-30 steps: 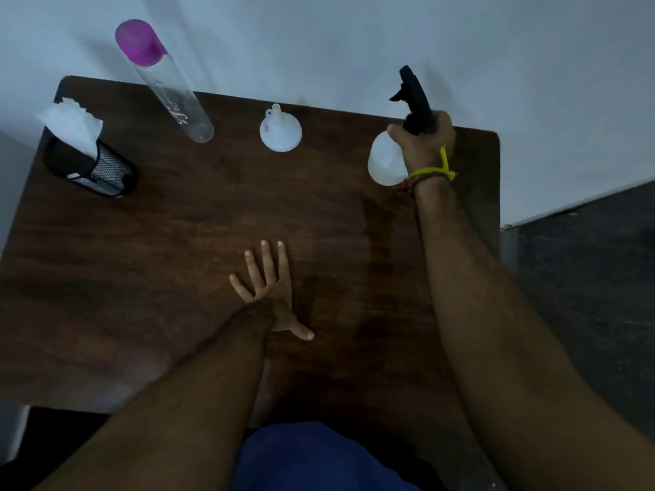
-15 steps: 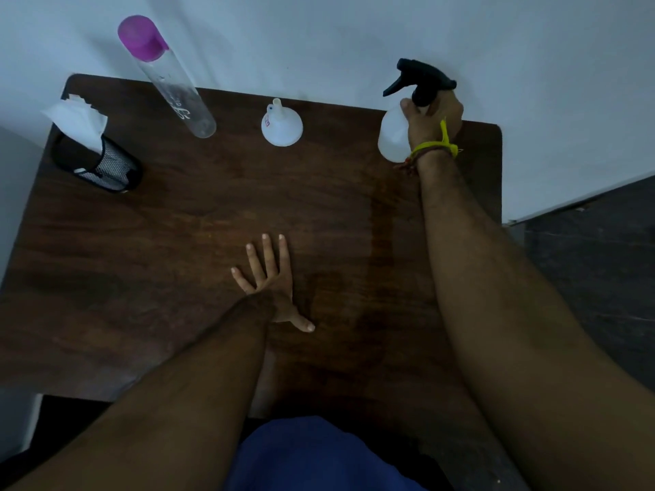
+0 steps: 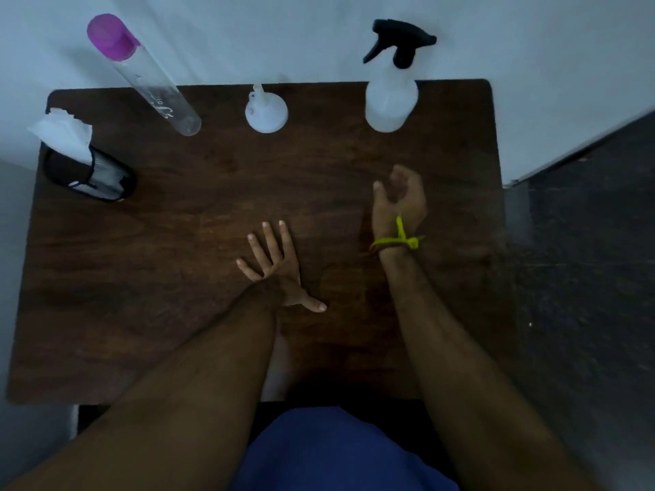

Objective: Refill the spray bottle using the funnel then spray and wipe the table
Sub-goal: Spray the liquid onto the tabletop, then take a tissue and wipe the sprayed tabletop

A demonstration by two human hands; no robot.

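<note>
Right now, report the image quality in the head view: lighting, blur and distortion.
Head view: dim and bluish overall, the wooden table dark; the right hand is motion-blurred, while the left hand lying flat is sharper; wide-angle distortion tilts the purple-capped bottle outward and the spray bottle less so; the forearms at the bottom are underexposed.

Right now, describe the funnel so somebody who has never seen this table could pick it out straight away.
Start at the dark wooden table and follow its far edge along the wall. Three things stand there in a row: the funnel is the middle one, between the tall clear bottle and the spray bottle. It is the short white dome, wide mouth down, thin spout up.
</note>
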